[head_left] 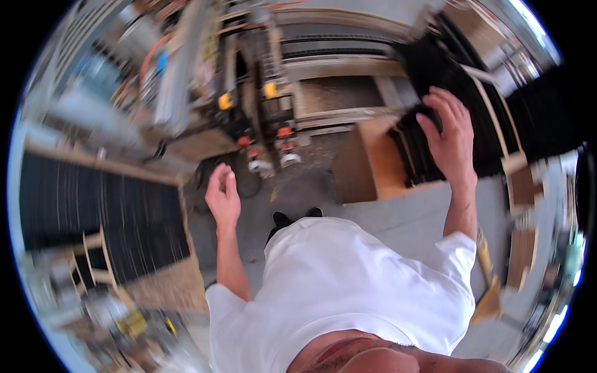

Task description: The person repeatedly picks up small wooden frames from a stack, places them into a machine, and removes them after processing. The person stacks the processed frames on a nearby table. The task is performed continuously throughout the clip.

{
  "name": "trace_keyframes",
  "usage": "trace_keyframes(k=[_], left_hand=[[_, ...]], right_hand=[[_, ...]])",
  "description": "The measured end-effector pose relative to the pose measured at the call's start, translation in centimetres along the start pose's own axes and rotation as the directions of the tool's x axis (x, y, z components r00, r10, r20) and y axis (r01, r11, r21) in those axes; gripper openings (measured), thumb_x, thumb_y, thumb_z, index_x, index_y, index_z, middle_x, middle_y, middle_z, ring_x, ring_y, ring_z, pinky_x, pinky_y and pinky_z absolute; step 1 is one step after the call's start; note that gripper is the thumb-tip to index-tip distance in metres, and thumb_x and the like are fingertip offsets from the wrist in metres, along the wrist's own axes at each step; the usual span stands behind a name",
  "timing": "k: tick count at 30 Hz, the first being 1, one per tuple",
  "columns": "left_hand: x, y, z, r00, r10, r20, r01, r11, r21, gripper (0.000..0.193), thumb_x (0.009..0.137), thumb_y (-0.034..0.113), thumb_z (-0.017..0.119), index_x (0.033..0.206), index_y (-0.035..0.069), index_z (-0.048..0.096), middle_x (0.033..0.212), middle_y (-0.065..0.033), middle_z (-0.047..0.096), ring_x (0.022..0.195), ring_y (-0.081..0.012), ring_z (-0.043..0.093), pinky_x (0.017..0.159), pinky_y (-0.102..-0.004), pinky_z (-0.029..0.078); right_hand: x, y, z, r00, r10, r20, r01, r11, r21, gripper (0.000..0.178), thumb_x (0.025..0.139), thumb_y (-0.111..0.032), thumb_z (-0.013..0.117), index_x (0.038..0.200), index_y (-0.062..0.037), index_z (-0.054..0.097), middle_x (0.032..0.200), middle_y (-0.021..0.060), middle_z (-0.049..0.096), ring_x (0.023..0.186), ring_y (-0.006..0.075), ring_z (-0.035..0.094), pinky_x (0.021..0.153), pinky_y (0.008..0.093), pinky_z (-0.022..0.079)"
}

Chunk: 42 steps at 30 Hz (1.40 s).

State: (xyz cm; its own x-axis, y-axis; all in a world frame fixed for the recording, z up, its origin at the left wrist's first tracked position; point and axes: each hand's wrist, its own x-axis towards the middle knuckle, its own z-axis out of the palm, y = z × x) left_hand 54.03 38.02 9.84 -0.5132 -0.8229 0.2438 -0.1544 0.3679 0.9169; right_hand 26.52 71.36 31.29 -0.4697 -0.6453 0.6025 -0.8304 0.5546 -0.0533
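Note:
My right hand (449, 138) is raised in front of a stack of dark, black-covered pieces (413, 146), with its thumb apart from the fingers and nothing seen in it. Whether the fingertips touch the stack cannot be made out. Beside that stack stands a wooden box-like panel piece (379, 158). My left hand (222, 198) hangs over the floor on the left, fingers loosely bent and no object visible in it. Ahead of it are clamps with orange and yellow parts (249, 146) on a long bench or machine frame, blurred by motion.
At left stands a wide stack of black sheets (99, 211) with wooden edges. A wooden frame with rails (345, 68) spans the far side. More black material (541, 112) and light wooden strips (513, 161) are at right. Grey floor (392, 224) lies around my feet.

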Motion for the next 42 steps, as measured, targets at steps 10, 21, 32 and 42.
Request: trace_keyframes(k=[10,21,32,42], left_hand=[[11.1,-0.6,11.4,0.948,0.017,0.317,0.059,0.972,-0.227,0.032,0.094,0.015,0.062,0.120,-0.003,0.058,0.104,-0.0105,0.068,0.094,-0.0152,0.066,0.080,-0.0264,0.051],[38.8,-7.1,23.8,0.841,-0.416,0.345,0.540,0.676,-0.502,0.043,0.098,0.029,0.055,0.129,-0.001,0.051,0.118,-0.0135,0.062,0.102,-0.0243,0.064,0.087,-0.0363,0.054],[56.7,-12.3,33.0,0.759,-0.601,0.251,0.562,0.410,-0.719,0.076,0.091,0.050,0.059,0.129,-0.012,0.039,0.123,-0.0240,0.050,0.109,-0.0385,0.058,0.088,-0.0472,0.057],[51.2,-11.8,32.4,0.737,-0.657,0.158,0.461,0.318,-0.829,0.057,0.091,0.017,0.066,0.133,-0.007,0.034,0.118,-0.0222,0.051,0.103,-0.0362,0.060,0.076,-0.0429,0.063]], right_hand=[[-5.0,6.2,-7.0,0.835,0.549,-0.040,-0.529,0.780,-0.335,0.032,0.092,-0.023,0.063,0.118,-0.0043,0.058,0.118,0.0180,0.063,0.109,0.0345,0.061,0.090,0.0414,0.049],[0.5,3.8,-5.8,0.646,0.747,-0.159,-0.760,0.608,-0.232,0.018,0.090,-0.009,0.063,0.108,-0.0049,0.063,0.101,0.0111,0.067,0.091,0.0248,0.065,0.081,0.0343,0.050],[8.8,-6.5,5.0,0.941,0.298,0.161,-0.293,0.955,-0.052,0.026,0.070,0.003,0.074,0.093,-0.0051,0.066,0.101,0.0087,0.068,0.092,0.0285,0.063,0.079,0.0379,0.051],[15.2,-4.4,20.5,0.970,0.087,0.229,-0.161,0.931,0.329,0.022,0.071,-0.001,0.072,0.090,-0.0071,0.064,0.093,0.0059,0.067,0.087,0.0278,0.060,0.078,0.0384,0.048]])
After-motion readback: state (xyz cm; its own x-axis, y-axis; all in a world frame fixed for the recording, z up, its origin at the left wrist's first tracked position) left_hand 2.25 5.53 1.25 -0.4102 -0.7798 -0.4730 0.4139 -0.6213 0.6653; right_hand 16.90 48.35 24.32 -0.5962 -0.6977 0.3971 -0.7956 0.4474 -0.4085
